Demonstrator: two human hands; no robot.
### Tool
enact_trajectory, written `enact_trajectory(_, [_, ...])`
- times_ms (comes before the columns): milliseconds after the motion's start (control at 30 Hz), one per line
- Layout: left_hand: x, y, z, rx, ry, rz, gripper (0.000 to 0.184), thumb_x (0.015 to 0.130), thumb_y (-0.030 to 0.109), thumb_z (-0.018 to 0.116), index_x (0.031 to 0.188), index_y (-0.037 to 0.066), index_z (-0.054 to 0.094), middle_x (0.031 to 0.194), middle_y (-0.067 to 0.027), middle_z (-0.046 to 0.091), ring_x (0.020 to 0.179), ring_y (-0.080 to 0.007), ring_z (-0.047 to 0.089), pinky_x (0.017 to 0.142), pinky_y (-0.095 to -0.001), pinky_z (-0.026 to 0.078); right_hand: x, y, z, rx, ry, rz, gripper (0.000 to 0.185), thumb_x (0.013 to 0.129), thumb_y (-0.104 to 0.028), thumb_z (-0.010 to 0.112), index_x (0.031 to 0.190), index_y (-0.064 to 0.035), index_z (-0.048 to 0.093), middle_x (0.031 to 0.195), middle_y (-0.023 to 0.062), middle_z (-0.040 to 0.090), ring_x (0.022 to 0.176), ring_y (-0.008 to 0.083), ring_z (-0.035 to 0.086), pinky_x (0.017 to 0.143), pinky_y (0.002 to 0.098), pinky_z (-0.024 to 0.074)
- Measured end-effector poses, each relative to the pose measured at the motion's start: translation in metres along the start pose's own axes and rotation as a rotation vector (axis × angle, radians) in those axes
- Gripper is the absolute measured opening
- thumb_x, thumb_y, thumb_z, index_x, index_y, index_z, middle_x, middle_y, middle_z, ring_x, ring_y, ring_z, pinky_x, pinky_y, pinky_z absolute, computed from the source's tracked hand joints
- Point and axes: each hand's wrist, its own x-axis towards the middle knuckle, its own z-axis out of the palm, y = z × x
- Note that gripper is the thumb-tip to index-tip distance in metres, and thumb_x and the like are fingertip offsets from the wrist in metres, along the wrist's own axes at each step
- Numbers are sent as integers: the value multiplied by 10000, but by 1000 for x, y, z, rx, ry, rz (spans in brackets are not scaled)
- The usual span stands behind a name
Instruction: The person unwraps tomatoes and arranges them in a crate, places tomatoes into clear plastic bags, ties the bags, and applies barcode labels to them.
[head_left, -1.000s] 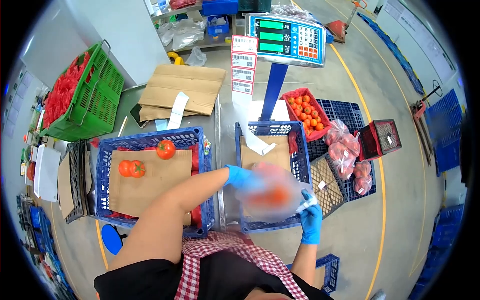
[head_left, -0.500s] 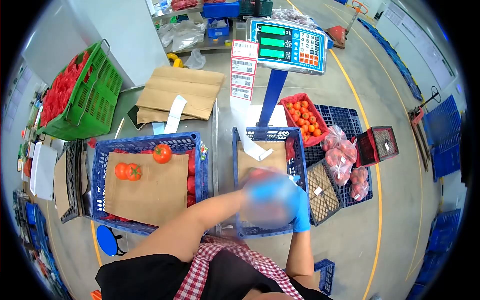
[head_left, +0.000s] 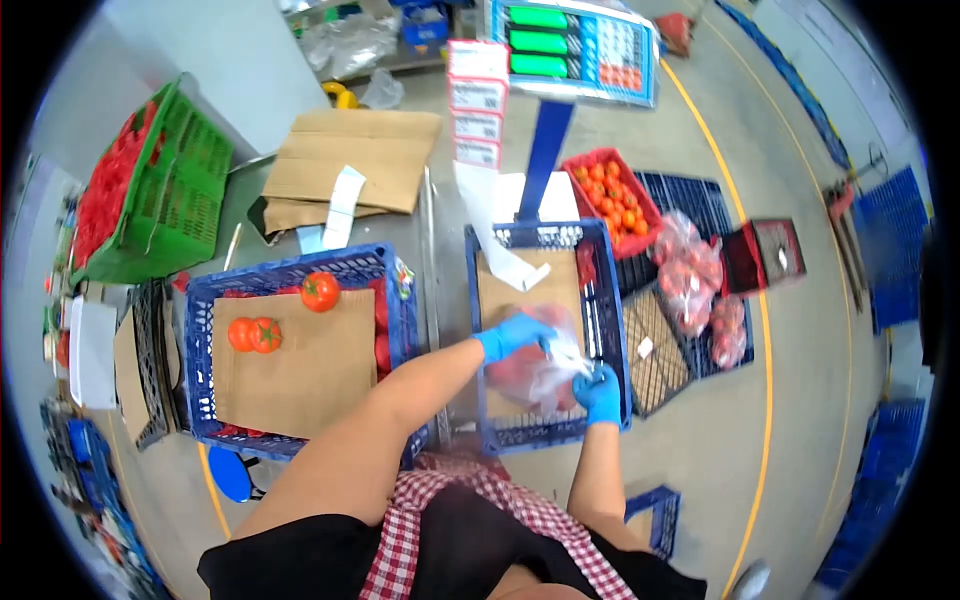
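The plastic bag [head_left: 530, 375], reddish inside, is over cardboard in the blue crate [head_left: 612, 330] below the scale display [head_left: 575, 50]. The 2 hands, overlapped 0.5 s ago, have parted, leaving the bag's neck seemingly gathered. The right hand [head_left: 598, 393] has its grip clamped on that plastic; the left hand [head_left: 517, 337] lies against the bag, its grip unclear. Leftward, a second crate [head_left: 402, 310] on the bench [head_left: 270, 250] holds 3 tomatoes [head_left: 320, 291]. Beyond, a red crate [head_left: 648, 236] stands past the scale.
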Motion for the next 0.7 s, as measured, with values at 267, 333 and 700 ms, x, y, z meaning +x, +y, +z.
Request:
enact_trajectory(267, [-22, 68, 44, 137, -247, -506, 238, 905, 276, 496, 872, 71, 614, 713, -5, 585, 550, -69, 476, 505, -200, 369, -71, -15, 93, -107, -348, -6, 381, 858, -128, 499, 533, -157, 301, 459, -56, 217, 437, 102, 231, 495, 243, 262])
enact_trajectory(333, [-18, 58, 41, 306, -348, -460, 231, 899, 273, 508, 879, 71, 617, 704, 1, 576, 538, -50, 447, 483, -193, 340, -70, -15, 92, 2, -313, 10, 388, 867, -118, 489, 533, -161, 296, 463, -55, 214, 423, 101, 220, 471, 241, 248])
enact_trajectory(700, [0, -66, -44, 155, 413, -172, 239, 912, 170, 387, 1005, 18, 546, 918, -130, 598, 778, -236, 602, 673, -359, 491, -3, 24, -31, 370, -4, 92, 298, 916, -184, 378, 624, -126, 368, 484, -15, 346, 475, 141, 354, 598, 280, 416])
